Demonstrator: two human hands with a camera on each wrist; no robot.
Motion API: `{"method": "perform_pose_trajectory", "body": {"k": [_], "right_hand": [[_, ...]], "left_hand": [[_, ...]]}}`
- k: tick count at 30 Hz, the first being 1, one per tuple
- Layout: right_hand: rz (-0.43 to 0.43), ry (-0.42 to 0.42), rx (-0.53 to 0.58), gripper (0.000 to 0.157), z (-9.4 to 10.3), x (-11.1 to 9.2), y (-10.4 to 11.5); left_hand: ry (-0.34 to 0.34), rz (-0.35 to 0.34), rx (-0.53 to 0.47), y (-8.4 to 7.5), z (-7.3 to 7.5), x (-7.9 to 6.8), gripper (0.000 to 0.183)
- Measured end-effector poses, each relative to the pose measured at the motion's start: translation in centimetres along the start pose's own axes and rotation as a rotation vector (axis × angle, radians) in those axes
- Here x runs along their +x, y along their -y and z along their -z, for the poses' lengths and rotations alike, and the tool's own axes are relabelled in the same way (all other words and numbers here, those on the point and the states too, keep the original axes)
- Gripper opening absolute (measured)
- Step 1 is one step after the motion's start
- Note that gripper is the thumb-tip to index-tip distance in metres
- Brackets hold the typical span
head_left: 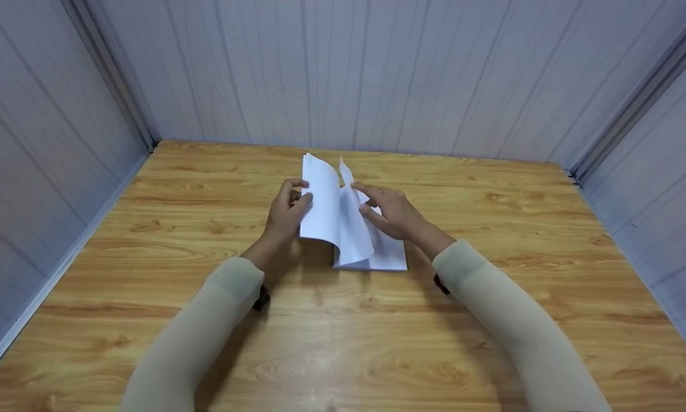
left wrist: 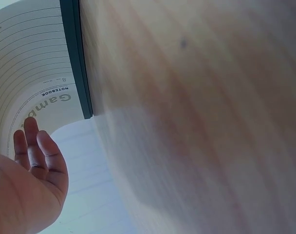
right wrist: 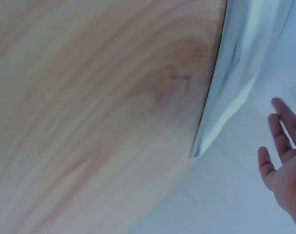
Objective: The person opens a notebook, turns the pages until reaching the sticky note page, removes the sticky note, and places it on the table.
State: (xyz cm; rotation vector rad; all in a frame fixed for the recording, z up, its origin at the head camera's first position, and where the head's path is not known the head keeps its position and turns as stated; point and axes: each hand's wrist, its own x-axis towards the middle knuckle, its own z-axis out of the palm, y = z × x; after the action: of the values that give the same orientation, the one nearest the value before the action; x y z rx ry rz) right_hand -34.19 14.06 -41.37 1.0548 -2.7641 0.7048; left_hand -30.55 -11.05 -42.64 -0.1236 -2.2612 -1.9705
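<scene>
An open notebook (head_left: 388, 254) lies on the wooden table, its lifted white pages (head_left: 321, 200) curving up to the left. My left hand (head_left: 287, 209) pinches the outer edge of those pages, thumb on the near face and fingers behind. In the left wrist view, lined paper (left wrist: 28, 36) with the printed word NOTEBOOK and a dark green spine (left wrist: 76, 53) show beside the left hand (left wrist: 33, 180). My right hand (head_left: 393, 213) is over the right side, index fingertip at a half-raised leaf (head_left: 354, 229), thumb apart from the index finger. Its other fingers look loosely extended in the right wrist view.
The wooden table (head_left: 320, 343) runs back to a pale panelled wall (head_left: 337, 74). Similar panels (head_left: 39, 143) stand on the left and right sides. Dark straps (head_left: 261, 298) show at both wrists, under light sleeves.
</scene>
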Motion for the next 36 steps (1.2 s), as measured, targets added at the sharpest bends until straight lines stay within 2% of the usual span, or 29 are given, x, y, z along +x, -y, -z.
{"method": "perform_pose_trajectory", "body": {"k": [5,12,17,22,29,32,36], "right_hand": [[-0.001,0.091,-0.065,0.055,-0.3,0.0,1.2],[0.006,0.171,-0.076,0.06,-0.7,0.3,2.7],[0.018,0.199,-0.085,0.061,-1.1,0.5,3.2],[0.013,0.201,-0.085,0.061,-1.0,0.5,2.9],[-0.151,0.203,-0.225,0.048,-0.6,0.3,1.1],[-0.234,0.245,-0.283,0.043,-0.5,0.2,0.5],[-0.328,0.305,-0.295,0.045,-0.3,-0.1,-0.1]], "left_hand": [[0.002,-0.016,0.009,0.0,0.1,0.0,0.03],[-0.002,-0.048,0.06,0.2,0.1,0.1,0.033],[-0.003,-0.053,0.085,0.2,0.1,0.2,0.034],[0.018,-0.04,0.077,0.2,0.0,0.1,0.036],[0.015,-0.059,0.075,0.1,0.1,0.0,0.035],[0.013,-0.072,0.089,0.0,0.1,0.0,0.035],[0.016,-0.07,0.092,-0.1,0.1,0.0,0.035]]}}
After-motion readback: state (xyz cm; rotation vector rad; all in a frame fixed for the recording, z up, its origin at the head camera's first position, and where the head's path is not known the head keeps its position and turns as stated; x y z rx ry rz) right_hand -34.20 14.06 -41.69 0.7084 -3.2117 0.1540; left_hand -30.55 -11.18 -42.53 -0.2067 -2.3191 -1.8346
